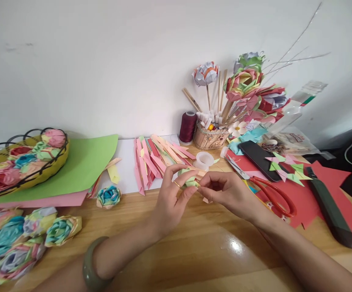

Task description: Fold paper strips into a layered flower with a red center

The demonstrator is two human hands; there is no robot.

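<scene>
A small green and yellow folded paper piece point(190, 178) is held up above the wooden table, near its middle. My left hand point(173, 196) grips it between thumb and fingers; a ring is on one finger and a green bangle point(92, 263) on the wrist. From the right, my right hand point(224, 190) pinches the edge of the same piece with thumb and index finger. Parts of the paper are hidden by the fingers. Just behind the hands are a round white tape roll point(204, 159) and a pile of folded paper strips point(148, 162).
Paper roses point(20, 231) and a yellow basket point(50, 162) lie left, by green paper point(90, 152). Behind stand a maroon thread spool point(188, 127) and a basket point(211, 138) of flowers. Right are red-handled scissors point(277, 194), a phone point(258, 158) and a dark-handled cutter point(334, 211).
</scene>
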